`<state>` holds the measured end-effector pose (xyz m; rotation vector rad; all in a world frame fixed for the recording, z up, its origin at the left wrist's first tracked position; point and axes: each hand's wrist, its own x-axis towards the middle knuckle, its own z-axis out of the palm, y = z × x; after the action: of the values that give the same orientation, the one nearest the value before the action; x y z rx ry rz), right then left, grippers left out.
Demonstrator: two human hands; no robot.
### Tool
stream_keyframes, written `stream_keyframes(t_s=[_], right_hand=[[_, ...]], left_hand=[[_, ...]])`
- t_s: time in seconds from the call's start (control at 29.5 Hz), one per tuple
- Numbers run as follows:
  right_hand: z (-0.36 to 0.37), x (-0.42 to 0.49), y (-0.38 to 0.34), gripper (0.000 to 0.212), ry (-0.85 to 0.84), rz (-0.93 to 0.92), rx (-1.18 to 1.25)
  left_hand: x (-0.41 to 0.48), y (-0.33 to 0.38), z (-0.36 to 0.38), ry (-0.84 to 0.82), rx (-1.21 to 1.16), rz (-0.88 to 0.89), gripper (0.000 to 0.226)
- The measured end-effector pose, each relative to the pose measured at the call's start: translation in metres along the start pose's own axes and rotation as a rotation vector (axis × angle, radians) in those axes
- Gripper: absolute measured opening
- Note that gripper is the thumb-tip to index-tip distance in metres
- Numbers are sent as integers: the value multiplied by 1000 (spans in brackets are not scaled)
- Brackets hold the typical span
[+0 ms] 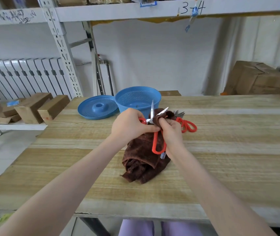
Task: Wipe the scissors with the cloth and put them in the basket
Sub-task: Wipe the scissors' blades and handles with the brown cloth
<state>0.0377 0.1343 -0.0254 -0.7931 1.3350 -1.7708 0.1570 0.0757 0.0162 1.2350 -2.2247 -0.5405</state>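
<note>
A: What's in the blue basket (138, 99)?
B: Its inside shows only a centre post; its perforated lid (98, 107) lies at its 9 o'clock on the table (220, 150).

A: And the scissors (154, 128)?
B: Red handles, blades apart, held above the table. The left hand (129, 126) clamps them; the right hand (171, 132) pinches the brown cloth (141, 157) onto one blade. More scissors (186, 124) lie at 3 o'clock.

A blue perforated lid (97, 108) lies flat on the wooden tabletop (220, 150), at its far edge. Left of the lid sit wooden blocks (40, 108); behind them, a white radiator (25, 75). Far right, a cardboard box (256, 78).
</note>
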Motion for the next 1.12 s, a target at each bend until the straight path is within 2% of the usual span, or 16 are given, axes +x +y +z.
stream_keyframes(t_s=[0.1, 0.24, 0.34, 0.51, 0.64, 0.95, 1.12], right_hand=[[-4, -2, 2, 37, -28, 12, 40], [-4, 1, -3, 24, -8, 63, 62], [-4, 3, -5, 30, 28, 96, 74], [-8, -1, -1, 23, 45, 129, 72], [-8, 2, -4, 15, 53, 162, 100], [-11, 2, -3, 31, 19, 139, 111], [-11, 2, -1, 27, 18, 128, 108]], left_hand=[[1, -1, -1, -14, 59, -5, 65], [-1, 5, 0, 18, 171, 19, 67], [0, 11, -1, 44, 232, 47, 63], [1, 9, 0, -29, 224, 1, 64], [-1, 12, 2, 19, 276, 55, 64], [-1, 13, 0, 1, 265, 37, 65], [2, 15, -2, -17, 276, 35, 64]])
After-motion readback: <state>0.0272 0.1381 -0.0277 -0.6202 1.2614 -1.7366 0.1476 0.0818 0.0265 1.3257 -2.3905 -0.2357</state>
